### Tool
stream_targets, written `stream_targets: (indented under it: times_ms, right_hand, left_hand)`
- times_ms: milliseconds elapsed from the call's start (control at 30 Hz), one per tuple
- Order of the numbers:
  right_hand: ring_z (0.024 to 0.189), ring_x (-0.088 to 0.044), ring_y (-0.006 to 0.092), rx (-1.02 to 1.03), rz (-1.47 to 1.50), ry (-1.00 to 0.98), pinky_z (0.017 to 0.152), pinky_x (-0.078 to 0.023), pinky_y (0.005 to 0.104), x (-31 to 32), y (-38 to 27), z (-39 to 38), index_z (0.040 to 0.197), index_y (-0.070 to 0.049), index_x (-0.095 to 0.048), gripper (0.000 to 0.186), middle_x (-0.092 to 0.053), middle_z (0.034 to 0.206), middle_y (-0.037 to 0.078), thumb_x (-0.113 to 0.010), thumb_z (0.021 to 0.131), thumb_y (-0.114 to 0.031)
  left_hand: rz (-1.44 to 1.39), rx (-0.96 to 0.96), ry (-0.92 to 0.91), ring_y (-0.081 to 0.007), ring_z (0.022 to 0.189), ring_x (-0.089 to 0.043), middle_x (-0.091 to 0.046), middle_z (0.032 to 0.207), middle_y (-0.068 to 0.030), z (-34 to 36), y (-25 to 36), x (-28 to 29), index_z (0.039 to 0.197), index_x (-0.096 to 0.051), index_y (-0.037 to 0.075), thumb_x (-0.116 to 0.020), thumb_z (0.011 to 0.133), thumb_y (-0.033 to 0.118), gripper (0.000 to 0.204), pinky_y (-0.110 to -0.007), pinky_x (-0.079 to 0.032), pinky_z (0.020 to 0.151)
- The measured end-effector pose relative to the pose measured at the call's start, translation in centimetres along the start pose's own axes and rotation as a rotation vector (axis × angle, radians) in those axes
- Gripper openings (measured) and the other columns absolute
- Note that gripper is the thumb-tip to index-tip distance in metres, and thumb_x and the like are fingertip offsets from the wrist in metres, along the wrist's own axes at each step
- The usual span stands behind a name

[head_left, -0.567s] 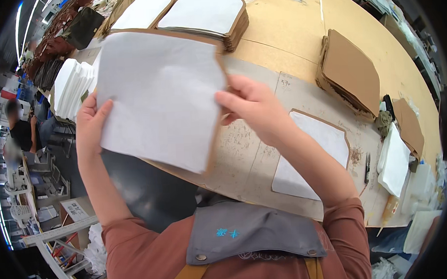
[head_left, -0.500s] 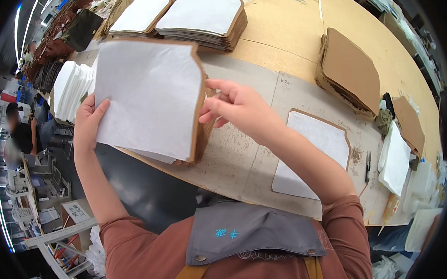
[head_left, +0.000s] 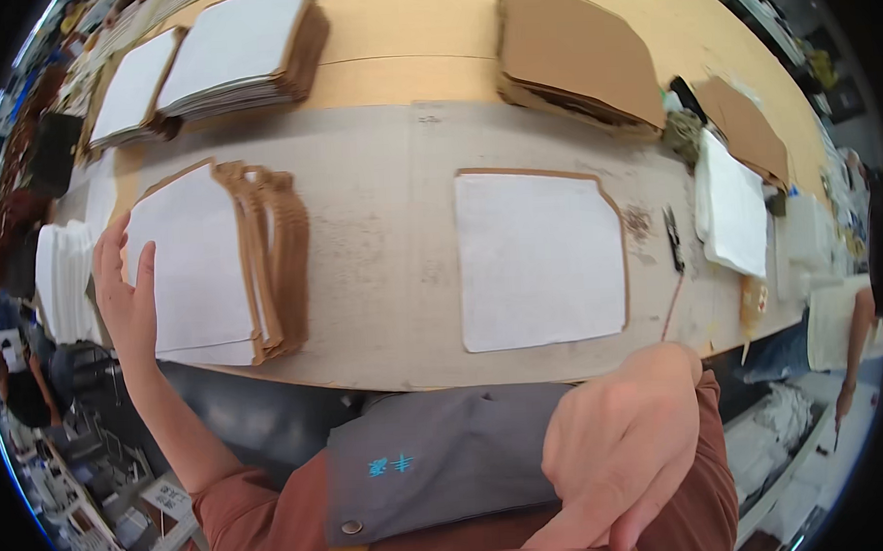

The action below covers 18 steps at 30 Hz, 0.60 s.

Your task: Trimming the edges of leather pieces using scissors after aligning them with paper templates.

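White-faced stack (head_left: pixel 197 271) lowered | left hand (head_left: pixel 128 294) loosened | right hand (head_left: pixel 624 440) withdrawn, apparently curled

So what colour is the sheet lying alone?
The sheet is white with some brown edging: head view.

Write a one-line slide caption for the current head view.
Left hand at a fanned stack of brown-edged sheets, right hand before an apron, another sheet flat on the table.

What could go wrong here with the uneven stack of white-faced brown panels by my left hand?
The uneven stack of white-faced brown panels lies near the front of the grey work surface; a bump from your left hand might spread it. The slim black-handled tool beside the single white-faced, brown-edged panel could mark it if nudged.
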State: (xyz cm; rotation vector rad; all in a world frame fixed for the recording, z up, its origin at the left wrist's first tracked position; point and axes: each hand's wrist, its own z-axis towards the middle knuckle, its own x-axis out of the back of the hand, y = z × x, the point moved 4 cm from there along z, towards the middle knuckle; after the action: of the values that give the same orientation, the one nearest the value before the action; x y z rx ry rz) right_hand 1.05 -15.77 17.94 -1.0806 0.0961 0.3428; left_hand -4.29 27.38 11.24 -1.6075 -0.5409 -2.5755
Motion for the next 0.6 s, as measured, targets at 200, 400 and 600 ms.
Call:
stream_targets:
  times_ms: [200,400,600]
  right_hand:
    - [0.076,-0.069,0.0245,-0.142,-0.420,1.006,0.068,-0.055,0.0348,3.1,1.1,-10.5,0.107,-0.001,-0.071,0.015,-0.073,0.084,0.010,-0.066,0.097,-0.011]
    - [0.103,-0.065,0.0277,-0.649,-1.678,1.497,0.083,-0.055,0.0376,6.8,5.0,-23.9,0.125,0.003,-0.060,0.039,-0.062,0.129,0.017,-0.071,0.090,-0.012]
    - [0.086,-0.066,0.0210,-0.622,-1.120,1.717,0.080,-0.055,0.0341,7.6,5.8,-26.3,0.129,0.003,-0.059,0.045,-0.061,0.120,0.016,-0.074,0.089,-0.011]
  left_hand:
    - [-0.648,-0.108,-0.595,-0.0240,0.117,-0.062,-0.064,0.125,-0.0130,-2.8,19.1,-7.3,0.135,-0.059,0.004,-0.063,0.095,0.003,0.039,-0.035,-0.047,0.102]
    - [-0.854,0.139,-0.823,-0.0250,0.118,-0.061,-0.044,0.144,-0.0204,-6.3,25.0,-16.2,0.155,-0.032,0.004,-0.066,0.098,0.015,0.067,-0.035,-0.053,0.096]
    - [-0.953,0.392,-0.797,-0.0147,0.097,-0.063,-0.058,0.128,-0.0137,-4.3,27.0,-18.5,0.155,-0.034,0.004,-0.071,0.094,0.019,0.072,-0.028,-0.052,0.084]
